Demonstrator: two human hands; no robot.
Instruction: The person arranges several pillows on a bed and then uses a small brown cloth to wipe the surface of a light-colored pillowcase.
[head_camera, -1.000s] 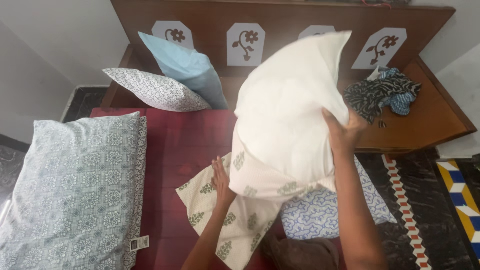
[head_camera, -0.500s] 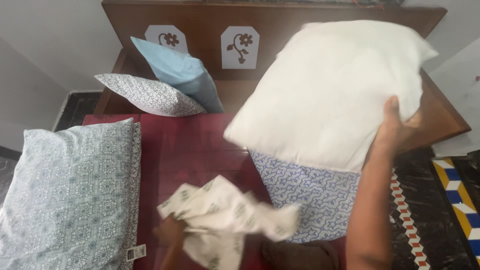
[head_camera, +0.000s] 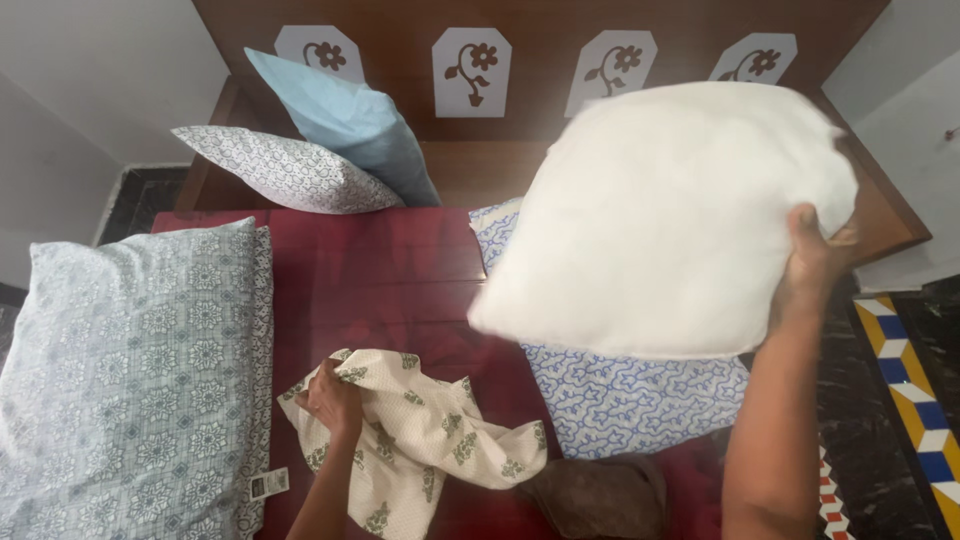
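Observation:
My right hand (head_camera: 818, 250) grips the right edge of a bare white pillow (head_camera: 670, 215) and holds it in the air over the right side of the bed. My left hand (head_camera: 330, 400) is shut on a crumpled cream pillowcase with green leaf print (head_camera: 420, 440), which lies on the dark red bedsheet (head_camera: 380, 280). Under the raised pillow lies a pillow in a blue-and-white patterned cover (head_camera: 620, 395).
A large grey-green patterned pillow (head_camera: 130, 370) fills the bed's left side. A grey patterned pillow (head_camera: 280, 170) and a light blue pillow (head_camera: 350, 120) lean near the wooden headboard (head_camera: 540, 40). A brown cloth (head_camera: 600, 495) lies at the near edge. Tiled floor (head_camera: 900, 400) at right.
My right hand has lifted the white pillow clear of the cream pillowcase and swung it right. My left hand pulled the pillowcase off and down to the sheet, now crumpled.

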